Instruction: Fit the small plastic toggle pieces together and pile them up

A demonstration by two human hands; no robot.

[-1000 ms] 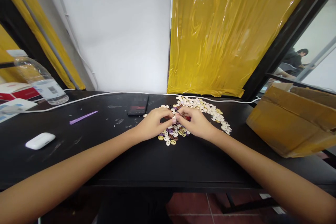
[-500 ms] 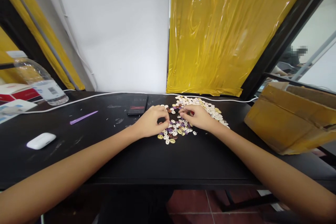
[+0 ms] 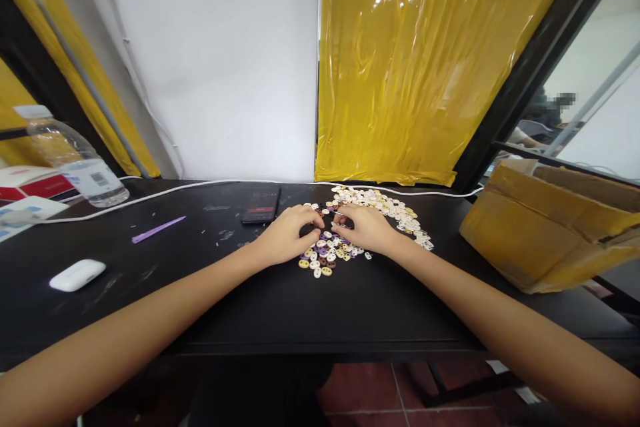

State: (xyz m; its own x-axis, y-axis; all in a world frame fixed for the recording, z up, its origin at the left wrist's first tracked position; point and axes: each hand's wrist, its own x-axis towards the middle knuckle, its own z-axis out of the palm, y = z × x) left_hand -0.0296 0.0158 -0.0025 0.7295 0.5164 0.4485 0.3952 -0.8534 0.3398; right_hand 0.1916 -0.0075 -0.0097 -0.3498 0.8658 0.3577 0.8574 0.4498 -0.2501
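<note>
Small oval buttons (image 3: 326, 271) with two holes, in white, cream, yellow, purple and brown, lie loosely between and in front of my hands. Left of them, my left hand (image 3: 289, 235) is curled low over the table, thumb and forefinger drawn together; anything between the tips is too small to make out. My right hand (image 3: 369, 229) faces it from the other side, fingers closed on a thin, light, stick-like thing (image 3: 339, 213) that points left. Its kind is not clear. Behind my right hand spreads a larger heap of mostly white buttons (image 3: 400, 208).
A black phone (image 3: 261, 205) lies behind my left hand. Farther left are a purple pointed strip (image 3: 158, 229), a white earbud case (image 3: 77, 275) and a plastic bottle (image 3: 90, 173). A taped cardboard box (image 3: 530, 233) stands right. A white cable (image 3: 210, 182) runs along the back edge.
The fingers of my right hand have shifted slightly left, closer to my left hand. My left thumb has moved a little nearer its fingertips. The view has tilted slightly.
</note>
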